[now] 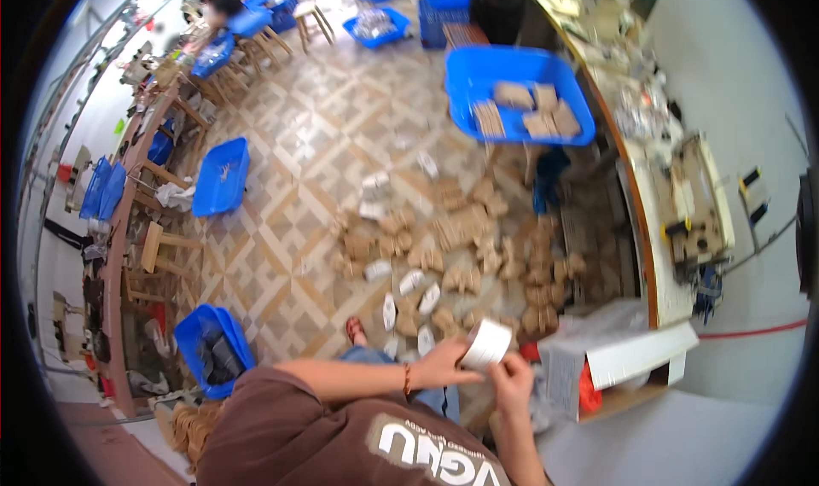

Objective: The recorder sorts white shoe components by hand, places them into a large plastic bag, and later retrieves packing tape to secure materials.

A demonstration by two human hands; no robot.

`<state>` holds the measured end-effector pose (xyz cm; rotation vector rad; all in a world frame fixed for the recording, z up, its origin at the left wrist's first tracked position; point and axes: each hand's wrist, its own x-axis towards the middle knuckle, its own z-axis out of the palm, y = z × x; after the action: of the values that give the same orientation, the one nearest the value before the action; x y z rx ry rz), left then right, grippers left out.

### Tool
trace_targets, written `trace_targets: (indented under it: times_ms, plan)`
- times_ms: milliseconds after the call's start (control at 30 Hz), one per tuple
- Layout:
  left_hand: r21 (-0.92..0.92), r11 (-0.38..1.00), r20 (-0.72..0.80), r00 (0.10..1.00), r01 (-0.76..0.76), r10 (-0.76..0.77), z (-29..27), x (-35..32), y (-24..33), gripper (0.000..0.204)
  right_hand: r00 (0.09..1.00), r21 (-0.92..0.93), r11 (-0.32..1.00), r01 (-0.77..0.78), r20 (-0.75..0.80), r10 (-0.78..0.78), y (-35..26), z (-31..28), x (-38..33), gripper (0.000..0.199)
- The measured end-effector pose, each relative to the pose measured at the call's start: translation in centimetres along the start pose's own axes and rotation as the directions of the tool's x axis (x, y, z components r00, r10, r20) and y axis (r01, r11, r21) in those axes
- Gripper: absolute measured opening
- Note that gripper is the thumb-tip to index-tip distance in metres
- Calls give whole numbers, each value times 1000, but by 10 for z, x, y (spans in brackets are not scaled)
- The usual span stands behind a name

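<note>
In front of my body I hold a white piece (pixel 488 344) with faint lines on it, like a card or a small stack; its exact kind I cannot make out. My left hand (pixel 442 363) grips it from the left, fingers around its lower left edge. At its lower right edge, the fingertips of my right hand (pixel 511 382) pinch it. On the floor beyond lie many brown bundles (pixel 463 226) of cut pieces. Among them are several white oval pieces (pixel 411 280).
A blue tub (pixel 461 68) with brown bundles stands ahead right, beside a long table with a sewing machine (pixel 695 196). An open white carton (pixel 559 362) is at my right. Blue basins (pixel 223 174) and wooden stools (pixel 153 245) line the left. Another person (pixel 497 8) stands far ahead.
</note>
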<state>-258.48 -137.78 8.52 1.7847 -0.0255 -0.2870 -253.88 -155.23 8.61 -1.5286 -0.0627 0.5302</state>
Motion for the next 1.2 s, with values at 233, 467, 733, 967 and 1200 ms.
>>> trace_targets:
  times_ms: [233, 467, 733, 967, 1200]
  plan:
    - [31, 998, -277, 959, -57, 63, -152, -133, -38, 35, 970, 20, 1000, -15, 243, 10, 2, 203, 5, 11]
    - [-261, 965, -560, 811, 21, -169, -273, -282, -48, 31, 615, -19, 952, -305, 759, 212, -6, 404, 31, 16]
    - [-417, 863, -864, 418, -284, -280, -280, -366, -82, 26, 117, -268, 833, -484, 924, 365, -7, 542, 19, 15]
    - [-374, 837, -927, 198, -400, -320, -328, -378, -71, 22, 2, -201, 966, -160, 979, 204, -17, 613, 45, 21]
    - [-252, 892, -947, -93, -376, -307, -449, -360, -80, 16, 543, 63, 910, -409, 819, 187, -6, 683, 203, 17]
